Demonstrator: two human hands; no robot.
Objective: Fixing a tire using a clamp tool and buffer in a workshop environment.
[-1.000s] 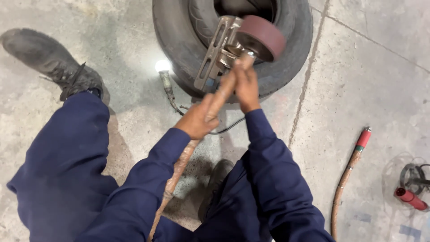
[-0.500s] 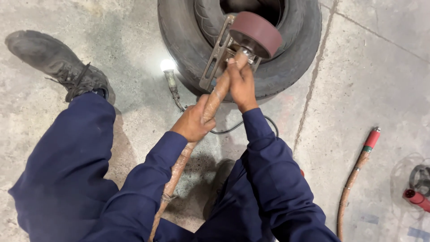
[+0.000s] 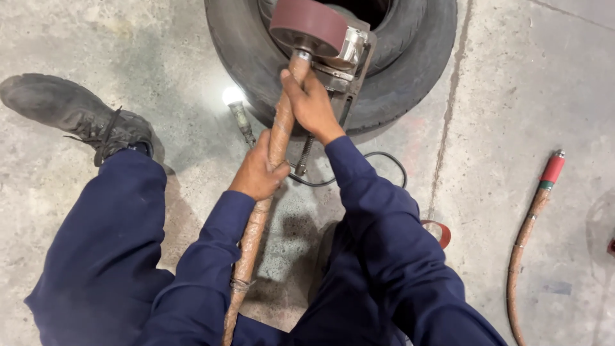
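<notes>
Brown taped hose with maroon drum head, in both hands.

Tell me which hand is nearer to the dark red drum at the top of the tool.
The right hand is nearer: it grips the brown shaft just under the dark red drum. The left hand holds the shaft lower down, farther from the drum.

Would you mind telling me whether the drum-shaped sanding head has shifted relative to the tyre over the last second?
Yes. The sanding head has moved left across the tyre: earlier it sat over the tyre's right inner rim, now it sits over the left one.
</notes>
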